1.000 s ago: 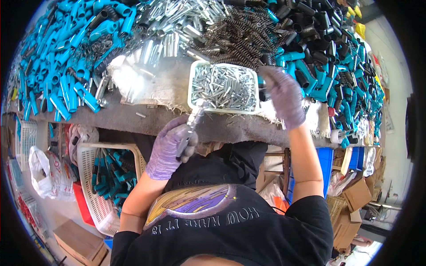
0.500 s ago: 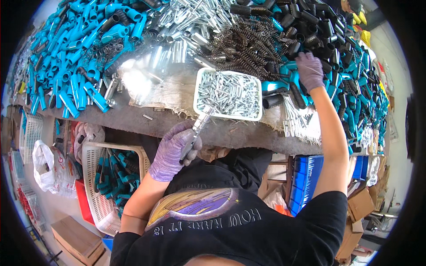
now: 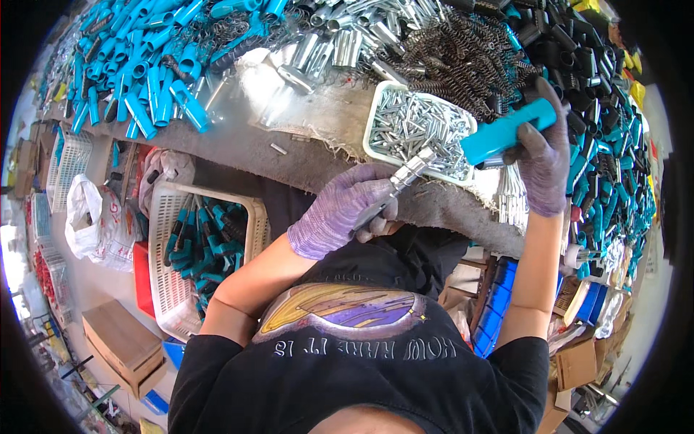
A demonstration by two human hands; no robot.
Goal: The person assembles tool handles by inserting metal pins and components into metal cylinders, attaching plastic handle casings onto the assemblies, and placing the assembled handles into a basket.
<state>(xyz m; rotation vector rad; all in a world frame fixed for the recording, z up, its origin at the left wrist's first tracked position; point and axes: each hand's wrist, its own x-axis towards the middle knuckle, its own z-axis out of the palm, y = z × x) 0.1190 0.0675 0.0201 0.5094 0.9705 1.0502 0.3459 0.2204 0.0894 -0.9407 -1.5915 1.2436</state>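
My left hand (image 3: 343, 213), in a purple glove, grips a shiny metal rod part (image 3: 406, 175) at the table's near edge, its tip pointing up toward the white tray (image 3: 372, 124) of small metal pins. My right hand (image 3: 542, 160), also gloved, holds a blue plastic handle (image 3: 507, 132) just right of that tray, lying nearly level above the table. A pile of dark coil springs (image 3: 463, 54) lies behind the tray.
Heaps of blue handles (image 3: 152, 79) cover the table's left, silver tubes (image 3: 340, 36) the middle, black and blue handles (image 3: 593, 87) the right. A white basket (image 3: 170, 289) with finished tools stands below left, by a cardboard box (image 3: 123, 340) and a plastic bag (image 3: 94, 224).
My right hand reached into the pile at the far right, picked up a blue handle and brought it back beside the tray. My left hand kept hold of the metal rod.
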